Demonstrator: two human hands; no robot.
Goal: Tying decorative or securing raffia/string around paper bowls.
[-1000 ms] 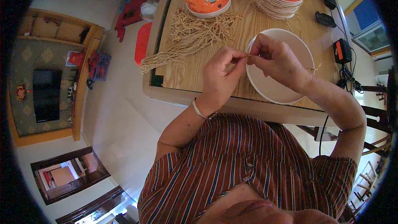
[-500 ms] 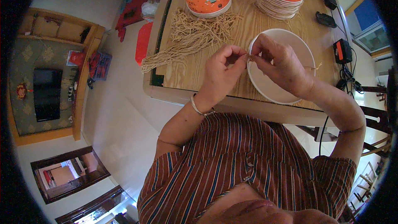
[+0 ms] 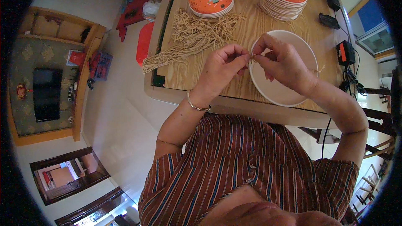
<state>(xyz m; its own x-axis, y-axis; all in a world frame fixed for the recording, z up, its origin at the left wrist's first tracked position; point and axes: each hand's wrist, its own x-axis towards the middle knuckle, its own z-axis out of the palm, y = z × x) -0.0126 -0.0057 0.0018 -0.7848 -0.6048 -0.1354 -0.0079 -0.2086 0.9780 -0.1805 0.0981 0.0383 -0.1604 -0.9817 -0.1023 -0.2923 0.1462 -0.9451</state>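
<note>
Reading clock directions from the meeting fingertips, a bundle of tan cord (image 3: 197, 37) lies near ten o'clock on the tabletop (image 3: 180, 73), its tail trailing leftward. At eleven stands a stack of orange paper tubs (image 3: 211, 2), upside down by the look of it. The left hand (image 3: 220, 69), at eight, has its grip pinched, thumb against forefinger. Between both sets of fingertips sits what looks like a short piece of cord (image 3: 252, 58); the step in hand seems to be close finger work on it, perhaps a twist or a knot (too small to say which). The next move probably calls for a steady pinch on either side and only a slight pull. The right hand (image 3: 287, 62), toward four, pinches the same piece. Beneath that hand is a white tub (image 3: 284, 92), its mouth open; the pinched piece lies right by its rim, between the tub's own nine and ten, though whether it touches I cannot tell.
</note>
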